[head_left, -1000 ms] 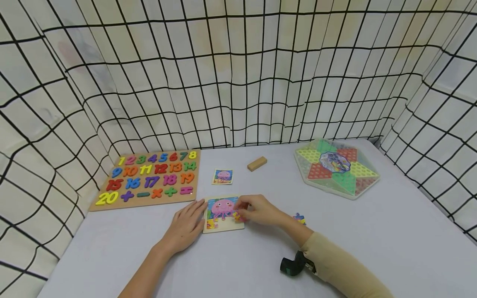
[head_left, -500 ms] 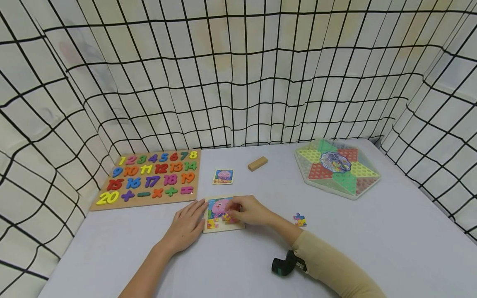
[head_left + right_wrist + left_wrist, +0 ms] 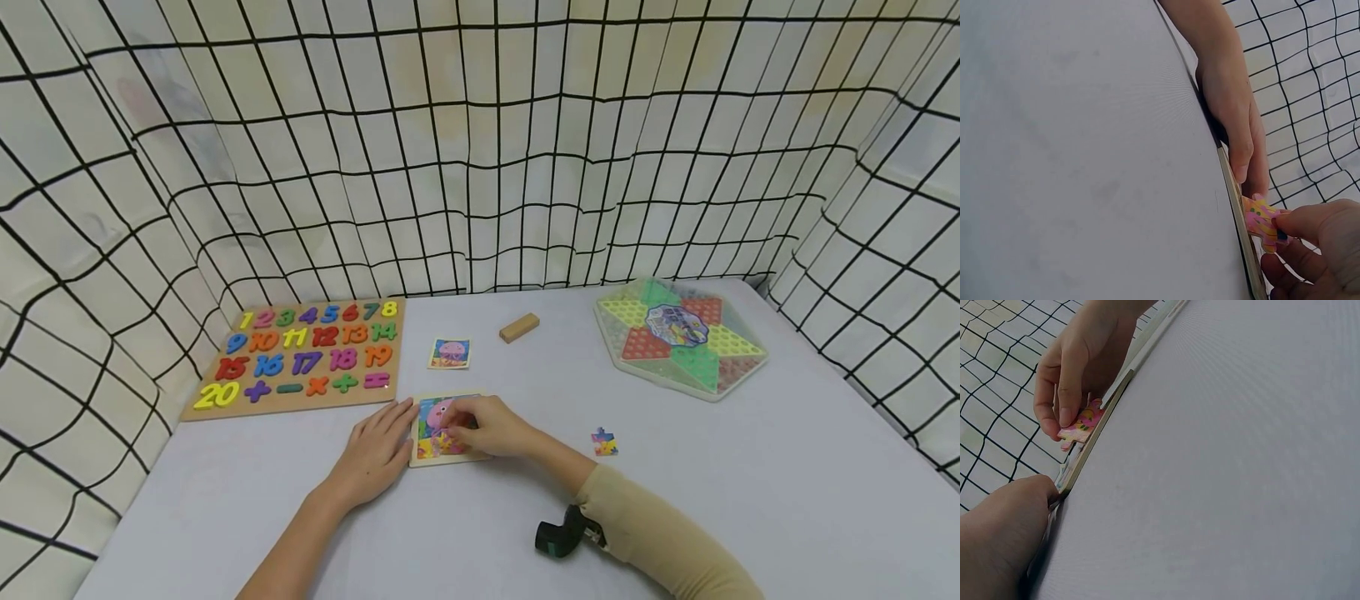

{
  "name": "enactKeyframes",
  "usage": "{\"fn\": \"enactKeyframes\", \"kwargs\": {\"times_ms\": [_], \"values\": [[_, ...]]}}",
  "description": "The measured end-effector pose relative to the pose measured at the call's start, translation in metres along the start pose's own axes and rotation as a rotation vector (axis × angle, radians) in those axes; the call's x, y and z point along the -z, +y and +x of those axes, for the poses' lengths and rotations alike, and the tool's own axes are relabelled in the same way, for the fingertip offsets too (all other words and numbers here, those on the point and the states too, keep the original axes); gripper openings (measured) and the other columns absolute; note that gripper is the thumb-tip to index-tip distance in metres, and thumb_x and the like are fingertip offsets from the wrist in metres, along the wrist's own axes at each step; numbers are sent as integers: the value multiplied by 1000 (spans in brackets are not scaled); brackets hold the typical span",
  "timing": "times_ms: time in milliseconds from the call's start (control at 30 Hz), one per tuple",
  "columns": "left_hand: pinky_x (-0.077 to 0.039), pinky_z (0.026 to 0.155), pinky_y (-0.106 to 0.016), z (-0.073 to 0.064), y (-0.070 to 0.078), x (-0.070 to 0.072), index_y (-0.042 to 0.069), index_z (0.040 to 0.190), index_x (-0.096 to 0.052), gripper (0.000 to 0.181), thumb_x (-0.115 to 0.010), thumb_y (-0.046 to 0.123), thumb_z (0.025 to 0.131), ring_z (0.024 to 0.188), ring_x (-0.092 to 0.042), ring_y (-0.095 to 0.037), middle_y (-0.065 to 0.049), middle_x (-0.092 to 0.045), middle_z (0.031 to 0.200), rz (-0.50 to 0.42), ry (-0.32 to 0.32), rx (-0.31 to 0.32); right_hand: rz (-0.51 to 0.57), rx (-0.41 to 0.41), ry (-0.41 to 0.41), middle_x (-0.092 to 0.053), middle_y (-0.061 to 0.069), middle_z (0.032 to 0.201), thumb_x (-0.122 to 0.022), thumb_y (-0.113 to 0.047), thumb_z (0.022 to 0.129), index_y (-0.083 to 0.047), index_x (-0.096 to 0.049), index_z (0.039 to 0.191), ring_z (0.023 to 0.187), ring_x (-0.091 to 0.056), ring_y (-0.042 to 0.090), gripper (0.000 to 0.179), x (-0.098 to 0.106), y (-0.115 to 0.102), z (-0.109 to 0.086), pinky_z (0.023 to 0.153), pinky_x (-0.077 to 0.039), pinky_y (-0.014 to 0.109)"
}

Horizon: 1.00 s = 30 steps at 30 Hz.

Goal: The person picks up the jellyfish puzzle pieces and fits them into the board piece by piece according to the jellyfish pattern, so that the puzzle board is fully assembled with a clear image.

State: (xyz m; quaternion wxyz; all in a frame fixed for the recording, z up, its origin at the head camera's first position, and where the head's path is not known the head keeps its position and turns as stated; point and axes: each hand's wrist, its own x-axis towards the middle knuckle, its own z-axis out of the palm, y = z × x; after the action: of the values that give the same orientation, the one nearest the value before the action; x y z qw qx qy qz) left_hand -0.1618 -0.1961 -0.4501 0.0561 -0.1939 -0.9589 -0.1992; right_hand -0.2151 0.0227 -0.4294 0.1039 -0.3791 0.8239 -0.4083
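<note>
My right hand (image 3: 487, 427) pinches a pink and yellow jigsaw piece (image 3: 1261, 219) between thumb and fingers. It is over the lower part of a small wooden puzzle board (image 3: 452, 462) with a pink jellyfish picture. In the left wrist view the held jigsaw piece (image 3: 1085, 425) is tilted, right at the board's edge. My left hand (image 3: 372, 454) rests beside the board, fingers extended and fingertips at its left edge. Fingers of the right hand cover the picture's right side. One loose jigsaw piece (image 3: 603, 442), blue, purple and yellow, lies on the table to the right.
A small jellyfish picture card (image 3: 450, 353) lies behind the board, a wooden block (image 3: 519, 327) to its right. On the left is a number board (image 3: 300, 408); back right, a hexagonal Chinese checkers set (image 3: 678, 337). Black netting (image 3: 495, 162) stands around the white table (image 3: 450, 542).
My right hand has moved left over the board with the jigsaw piece, to the gap in its lower part. The loose piece, earlier partly behind the forearm, now shows fully. My left hand stays put.
</note>
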Motion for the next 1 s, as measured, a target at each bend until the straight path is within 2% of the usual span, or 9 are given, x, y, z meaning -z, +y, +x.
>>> {"fn": "enactKeyframes", "kwargs": {"times_ms": [400, 733, 1000], "values": [[-21, 101, -54, 0, -1, -1, 6, 139, -39, 50, -49, 21, 93, 134, -24, -32, -11, -34, 145, 8, 6, -13, -27, 29, 0, -59, -9, 76, -59, -6, 87, -8, -63, 93, 63, -50, 3, 7, -2, 1, 3, 57, -44, 17], [-21, 101, -54, 0, -1, 0, 5, 139, -39, 50, -50, 21, 93, 133, -25, -32, -11, -34, 144, 9, 9, -15, -19, 29, -7, -56, -9, 72, -59, -6, 88, -8, -62, 92, 61, -48, 3, 6, -2, 0, 2, 56, -43, 16], [-20, 102, -54, 0, -1, -1, 6, 139, -38, 50, -49, 21, 93, 134, -24, -32, -11, -34, 145, 3, 6, -14, -37, 16, 18, -55, -9, 70, -59, -7, 87, -9, -62, 91, 61, -47, 3, 5, -7, 0, 4, 55, -42, 16]]}}
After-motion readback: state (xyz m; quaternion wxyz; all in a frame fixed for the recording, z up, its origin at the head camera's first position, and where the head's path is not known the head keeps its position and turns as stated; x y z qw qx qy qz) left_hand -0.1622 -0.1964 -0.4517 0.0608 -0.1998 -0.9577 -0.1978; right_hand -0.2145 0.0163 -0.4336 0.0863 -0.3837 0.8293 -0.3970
